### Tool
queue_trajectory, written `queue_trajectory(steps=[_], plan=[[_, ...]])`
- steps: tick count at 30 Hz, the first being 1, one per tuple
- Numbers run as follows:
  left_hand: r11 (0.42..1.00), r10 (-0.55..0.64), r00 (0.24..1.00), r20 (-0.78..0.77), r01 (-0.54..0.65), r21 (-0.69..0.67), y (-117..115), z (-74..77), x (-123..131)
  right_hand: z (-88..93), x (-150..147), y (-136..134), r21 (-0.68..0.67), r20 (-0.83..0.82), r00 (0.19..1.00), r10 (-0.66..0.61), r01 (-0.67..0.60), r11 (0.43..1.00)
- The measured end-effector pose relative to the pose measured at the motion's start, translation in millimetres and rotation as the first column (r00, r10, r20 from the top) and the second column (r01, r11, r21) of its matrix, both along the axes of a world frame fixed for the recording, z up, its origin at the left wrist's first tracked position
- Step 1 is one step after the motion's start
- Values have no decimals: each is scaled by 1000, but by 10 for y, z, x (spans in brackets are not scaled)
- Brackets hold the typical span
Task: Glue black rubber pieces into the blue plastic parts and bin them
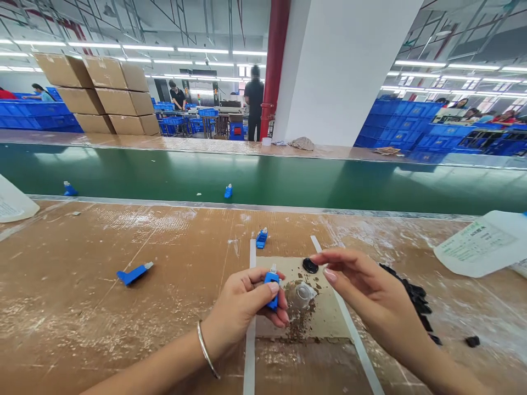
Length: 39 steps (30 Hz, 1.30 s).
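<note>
My left hand (251, 299) is closed around a small blue plastic part (272, 289) with a clear tip pointing up. My right hand (366, 285) is raised over the right side of the work mat, thumb and fingers apart with nothing between them. Its index fingertip is close to a round black lid (310, 266); whether they touch I cannot tell. Between the hands, a small clear round dish (303, 293) sits on the brown-stained mat (329, 323). Just beyond the mat stands another blue part (262, 238), and one more blue part (134, 273) lies to the left.
A green conveyor belt (173, 175) crosses behind the table, carrying blue parts (228, 191). White plastic containers stand left (14, 200) and right (486, 241). Black pieces (415, 299) are heaped beside my right forearm. Cartons (123, 99), a pillar (333, 71) and people are farther back.
</note>
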State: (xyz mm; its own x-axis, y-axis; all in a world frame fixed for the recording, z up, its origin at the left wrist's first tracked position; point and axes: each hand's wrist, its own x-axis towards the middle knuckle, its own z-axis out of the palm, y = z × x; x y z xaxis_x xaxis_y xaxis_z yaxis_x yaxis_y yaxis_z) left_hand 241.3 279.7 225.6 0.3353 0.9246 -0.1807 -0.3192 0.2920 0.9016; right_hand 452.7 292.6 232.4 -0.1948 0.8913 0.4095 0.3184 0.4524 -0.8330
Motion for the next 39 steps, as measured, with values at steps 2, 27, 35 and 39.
queue_trajectory(steps=[2, 27, 35, 39], plan=[[996, 62, 997, -49, -59, 60, 62, -1, -172, 99, -92, 276, 18, 38, 998, 49, -50, 999], [845, 511, 263, -819, 21, 534, 591, -430, -1159, -566, -1437, 3131, -99, 397, 905, 154, -125, 987], [922, 341, -541, -769, 33, 385, 417, -129, -1571, 69, -621, 1835, -103, 63, 924, 377, -370, 923], [796, 568, -318, -759, -20, 604, 364, 21, -1362, 216, -229, 918, -80, -83, 884, 460, -466, 881]])
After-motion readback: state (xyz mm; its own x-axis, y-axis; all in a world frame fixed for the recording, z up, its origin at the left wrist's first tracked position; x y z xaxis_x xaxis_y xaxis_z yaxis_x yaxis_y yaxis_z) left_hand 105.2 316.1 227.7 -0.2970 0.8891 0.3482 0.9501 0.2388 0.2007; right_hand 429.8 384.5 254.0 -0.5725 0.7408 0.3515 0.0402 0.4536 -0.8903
